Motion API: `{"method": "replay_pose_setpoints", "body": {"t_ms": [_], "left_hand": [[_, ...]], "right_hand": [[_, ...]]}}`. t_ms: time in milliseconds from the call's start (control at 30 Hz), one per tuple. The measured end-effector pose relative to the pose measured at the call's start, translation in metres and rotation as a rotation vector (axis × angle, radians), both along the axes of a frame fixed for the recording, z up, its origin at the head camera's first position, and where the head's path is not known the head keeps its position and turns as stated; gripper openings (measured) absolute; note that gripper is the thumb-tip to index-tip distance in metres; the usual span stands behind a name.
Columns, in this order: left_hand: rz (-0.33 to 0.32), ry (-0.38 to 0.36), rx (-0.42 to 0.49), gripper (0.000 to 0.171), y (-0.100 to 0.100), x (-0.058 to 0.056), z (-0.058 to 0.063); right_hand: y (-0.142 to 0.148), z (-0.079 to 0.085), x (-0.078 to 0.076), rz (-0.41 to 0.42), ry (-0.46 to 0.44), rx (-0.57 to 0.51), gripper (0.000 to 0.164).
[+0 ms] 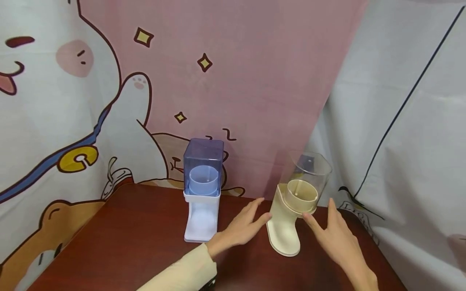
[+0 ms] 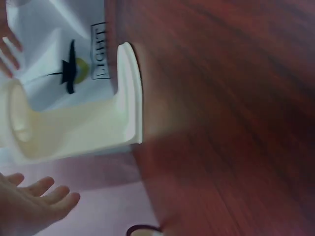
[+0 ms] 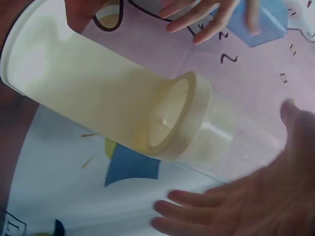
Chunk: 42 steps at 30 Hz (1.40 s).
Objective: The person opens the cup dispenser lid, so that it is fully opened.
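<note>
A cream-coloured dispenser (image 1: 285,226) stands upright on the table, with a clear cup-shaped cover (image 1: 322,167) over its round inner ring (image 1: 301,190). To its left is my left hand (image 1: 242,226), fingers extended and thumb toward the stand, beneath a cream sleeve (image 1: 185,273). My right hand (image 1: 338,238) is on the other side, fingers spread, thumb tip close to the dispenser's collar. In the right wrist view, that hand (image 3: 231,206) overlaps the clear cover's edge. The left wrist view shows the left hand (image 2: 34,201) beside the stand's curved body (image 2: 78,128). Neither hand grips anything.
A second dispenser, with a blue see-through cover (image 1: 203,151) and a white base (image 1: 201,222), stands left of the cream one. Both are on a dark red-brown wooden table (image 1: 127,238). A pink cartoon-printed cloth (image 1: 262,81) hangs behind, with a whitish cloth (image 1: 418,133) at the right.
</note>
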<state>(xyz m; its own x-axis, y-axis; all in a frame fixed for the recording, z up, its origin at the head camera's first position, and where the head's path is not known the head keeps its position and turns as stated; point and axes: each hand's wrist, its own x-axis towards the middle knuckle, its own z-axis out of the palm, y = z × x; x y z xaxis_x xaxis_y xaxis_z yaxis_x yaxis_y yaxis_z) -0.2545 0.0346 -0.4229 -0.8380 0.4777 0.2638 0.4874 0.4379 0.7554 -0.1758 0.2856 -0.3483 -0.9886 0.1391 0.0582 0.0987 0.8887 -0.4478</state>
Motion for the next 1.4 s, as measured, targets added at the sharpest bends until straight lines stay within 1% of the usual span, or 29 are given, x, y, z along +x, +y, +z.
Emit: {"method": "replay_pose_setpoints", "body": {"t_ms": [33, 100, 200, 267, 333, 433, 500, 633, 733, 833, 933, 1033, 1100, 1200, 1333, 1400], "left_hand": [[-0.010, -0.023, 0.034, 0.073, 0.007, -0.007, -0.002], [-0.033, -0.067, 0.103, 0.076, 0.019, -0.019, -0.007], [-0.089, -0.101, 0.192, 0.078, 0.035, -0.033, -0.014], [-0.101, -0.111, 0.228, 0.079, 0.043, -0.037, -0.017], [-0.101, -0.123, 0.277, 0.076, 0.052, -0.040, -0.021], [-0.071, -0.163, 0.349, 0.074, 0.064, -0.042, -0.022], [-0.070, -0.183, 0.396, 0.074, 0.071, -0.044, -0.022], [-0.091, -0.188, 0.444, 0.077, 0.077, -0.047, -0.023], [-0.117, -0.179, 0.471, 0.074, 0.077, -0.047, -0.022], [-0.124, -0.179, 0.477, 0.071, 0.076, -0.047, -0.022], [-0.124, -0.184, 0.480, 0.073, 0.075, -0.044, -0.023], [-0.118, -0.186, 0.474, 0.074, 0.072, -0.038, -0.027], [-0.098, -0.181, 0.468, 0.074, 0.071, -0.033, -0.029], [-0.051, -0.163, 0.456, 0.073, 0.069, -0.025, -0.029], [0.034, -0.154, 0.459, 0.074, 0.064, -0.015, -0.027], [0.062, -0.147, 0.475, 0.074, 0.061, -0.010, -0.025]], "right_hand": [[0.000, 0.002, -0.005, -0.021, 0.026, -0.030, 0.108], [-0.003, 0.004, -0.015, -0.049, 0.109, -0.109, 0.107], [-0.012, 0.001, -0.030, -0.049, 0.280, -0.255, 0.105], [-0.018, -0.002, -0.038, -0.031, 0.375, -0.356, 0.105], [-0.025, -0.008, -0.044, -0.014, 0.452, -0.430, 0.103], [-0.032, -0.016, -0.049, -0.014, 0.530, -0.494, 0.100], [-0.034, -0.020, -0.050, -0.025, 0.565, -0.518, 0.096], [-0.037, -0.025, -0.049, -0.043, 0.584, -0.564, 0.094], [-0.037, -0.026, -0.048, -0.031, 0.581, -0.592, 0.096], [-0.038, -0.027, -0.046, -0.016, 0.590, -0.602, 0.098], [-0.039, -0.030, -0.045, -0.009, 0.593, -0.599, 0.098], [-0.042, -0.036, -0.042, -0.014, 0.591, -0.600, 0.097], [-0.043, -0.038, -0.040, -0.015, 0.588, -0.613, 0.096], [-0.045, -0.038, -0.038, -0.010, 0.581, -0.633, 0.096], [-0.049, -0.035, -0.036, 0.018, 0.571, -0.667, 0.088], [-0.051, -0.033, -0.036, 0.035, 0.561, -0.673, 0.086]]}}
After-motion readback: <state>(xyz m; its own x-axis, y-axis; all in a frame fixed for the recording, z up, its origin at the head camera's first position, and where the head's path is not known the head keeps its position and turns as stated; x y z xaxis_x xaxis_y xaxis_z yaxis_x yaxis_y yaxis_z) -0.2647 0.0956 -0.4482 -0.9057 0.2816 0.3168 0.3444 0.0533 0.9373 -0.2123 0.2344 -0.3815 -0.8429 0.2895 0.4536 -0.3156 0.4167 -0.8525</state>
